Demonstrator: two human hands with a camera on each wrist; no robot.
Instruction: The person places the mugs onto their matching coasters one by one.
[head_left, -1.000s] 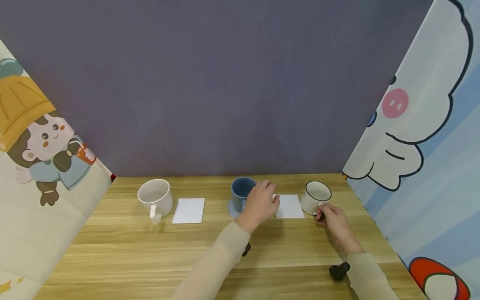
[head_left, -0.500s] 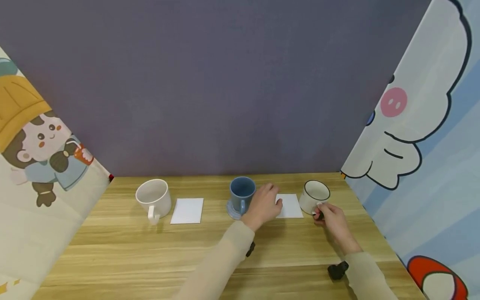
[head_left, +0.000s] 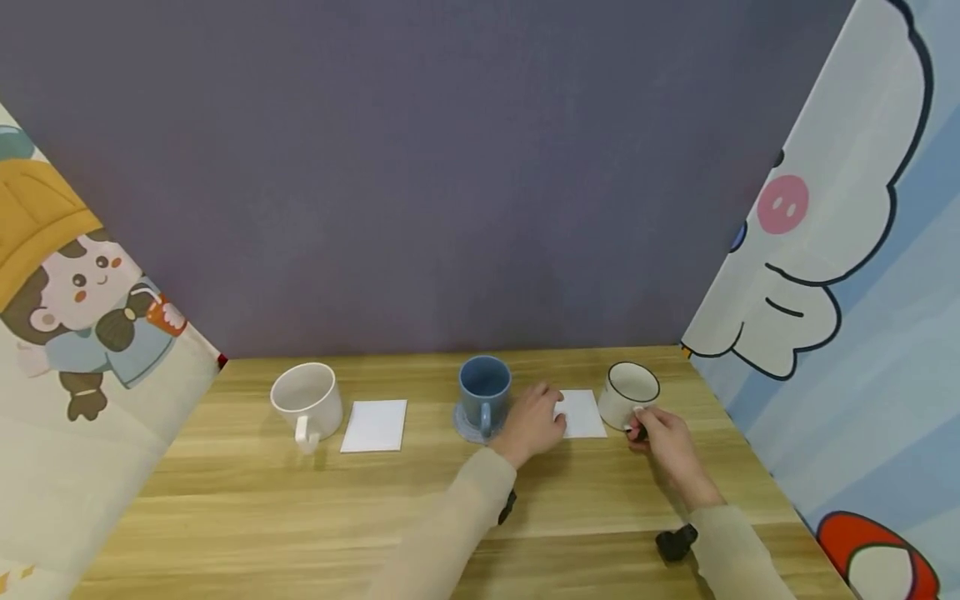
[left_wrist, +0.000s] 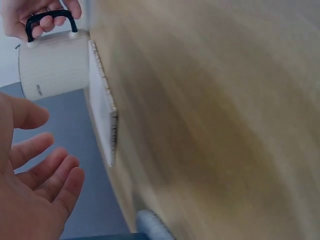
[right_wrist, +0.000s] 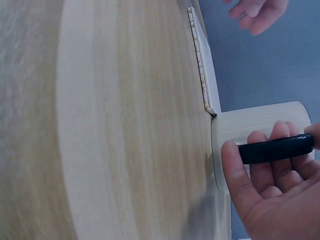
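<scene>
My right hand (head_left: 667,446) holds the black handle (right_wrist: 275,149) of a white enamel mug (head_left: 621,407) with a dark rim; the mug stands at the right of the table. Just left of that mug lies a square white coaster (head_left: 585,421), seen edge-on in the left wrist view. My left hand (head_left: 531,423) hovers by the coaster's left edge, fingers loosely bent with nothing in them. Close on its other side, a blue mug (head_left: 480,405) stands on a round blue coaster (head_left: 463,427), its handle facing me.
Farther left, a wide white mug (head_left: 318,408) stands beside another square white coaster (head_left: 375,427). All of this sits on a wood-grain table (head_left: 285,517) below a grey back panel (head_left: 450,183). Cartoon-printed sheets (head_left: 907,350) border both sides.
My left hand has shifted a little right, away from the blue mug, so that mug's handle now shows fully. The right hand and its mug have stayed in place.
</scene>
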